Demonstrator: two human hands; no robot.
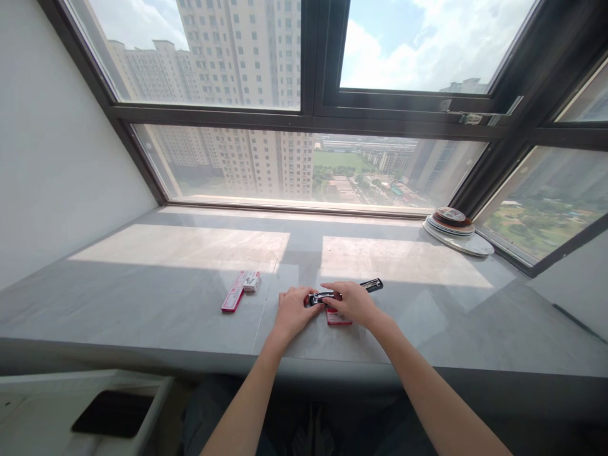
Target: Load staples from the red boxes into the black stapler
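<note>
Smooth marbled sill (pixel 156 310); open black stapler (pixel 372 285)

At the far right of the table (pixel 185 316), 1 stack of round plates (pixel 456 239) sits beside the window frame (pixel 308 120). At near left, 1 dark flat object (pixel 113 413) lies on a white surface (pixel 42 396).

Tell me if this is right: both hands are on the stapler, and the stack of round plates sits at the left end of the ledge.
The side is wrong: the head view shows the stack of round plates at the right end of the ledge. The left hand and right hand are on the stapler.
</note>
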